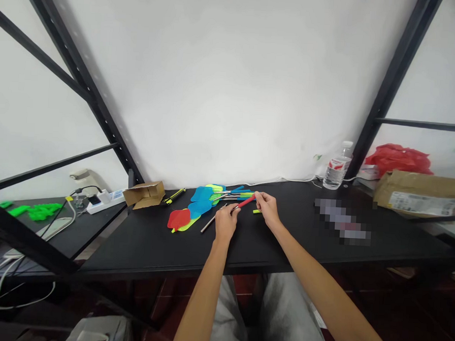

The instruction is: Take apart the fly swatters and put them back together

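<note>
Both hands hold a red handle (246,201) above the black table. My left hand (225,223) is closed at its left end, where a bit of metal shows. My right hand (267,208) pinches its right end. Left of my hands lie perforated fly swatter heads: a red one (179,219), a blue one (200,208) and yellow-green ones partly covered. Behind my hands, several metal rods with blue and green handles (243,195) lie together. A separate metal rod (208,224) rests beside my left hand. Under my right hand a small yellow-green end (257,211) shows.
An opened cardboard box (145,194) and a black-and-yellow tool (173,196) lie at the left on the black table (150,248). A water bottle (337,166) stands back right, near a larger carton (424,195). A blurred object (341,218) lies on the right.
</note>
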A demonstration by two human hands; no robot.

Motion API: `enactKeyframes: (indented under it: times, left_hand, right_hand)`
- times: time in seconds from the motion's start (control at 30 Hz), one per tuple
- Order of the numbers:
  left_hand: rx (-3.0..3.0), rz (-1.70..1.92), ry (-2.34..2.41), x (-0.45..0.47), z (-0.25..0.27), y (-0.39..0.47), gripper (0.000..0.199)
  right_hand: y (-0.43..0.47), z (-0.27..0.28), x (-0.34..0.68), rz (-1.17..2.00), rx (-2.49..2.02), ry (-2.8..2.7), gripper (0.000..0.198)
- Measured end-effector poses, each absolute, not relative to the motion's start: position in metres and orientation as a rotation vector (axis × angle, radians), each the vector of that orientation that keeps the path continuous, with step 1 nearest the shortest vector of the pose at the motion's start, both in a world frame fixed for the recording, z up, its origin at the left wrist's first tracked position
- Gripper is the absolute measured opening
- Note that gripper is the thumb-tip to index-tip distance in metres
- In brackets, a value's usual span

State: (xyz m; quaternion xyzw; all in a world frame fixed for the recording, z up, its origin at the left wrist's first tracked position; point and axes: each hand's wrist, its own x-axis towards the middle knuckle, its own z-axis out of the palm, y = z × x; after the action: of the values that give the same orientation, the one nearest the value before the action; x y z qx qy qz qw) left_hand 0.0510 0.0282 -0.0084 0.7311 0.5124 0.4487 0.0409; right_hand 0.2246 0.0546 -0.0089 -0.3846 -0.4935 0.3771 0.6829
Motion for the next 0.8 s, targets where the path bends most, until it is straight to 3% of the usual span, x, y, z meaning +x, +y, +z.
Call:
enactKeyframes:
  times: [0.37,0.8]
  left_hand:
    - [2.241,1.361,1.536,0.0516,-0.0072,0.0271,0.021]
    - [2.264,1.403,1.538,0.0511,-0.0077,0.0251,0.023]
  right_hand:
    - [0.0486,-0.0039,0.2235,0.807,-0.928,-1.095,0.054]
    - [0.0551,-0.0109,0.2167,1.053,-0.855,-1.093,0.048]
